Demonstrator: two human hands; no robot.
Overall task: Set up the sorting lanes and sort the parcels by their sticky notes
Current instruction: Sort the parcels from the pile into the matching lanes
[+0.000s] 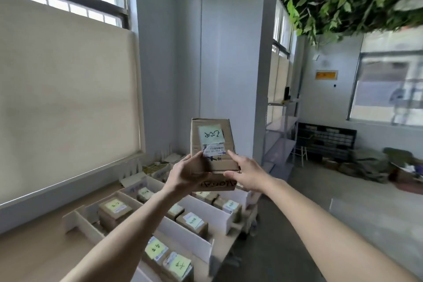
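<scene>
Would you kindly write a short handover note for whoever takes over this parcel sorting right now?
Left hand: grips the raised parcel at its lower left.
Right hand: fingers on the parcel's lower right edge.
The parcel is held up above the lanes, its green sticky note facing the camera; the writing is unclear.
Done: white dividers stand on the table, and several noted parcels already sit in the lanes.
Left: read the note and set this parcel in its matching lane. Whether more parcels wait cannot be seen.

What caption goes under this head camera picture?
Both hands, left hand and right hand, lift a cardboard parcel with a green sticky note above the white sorting lanes.
</scene>
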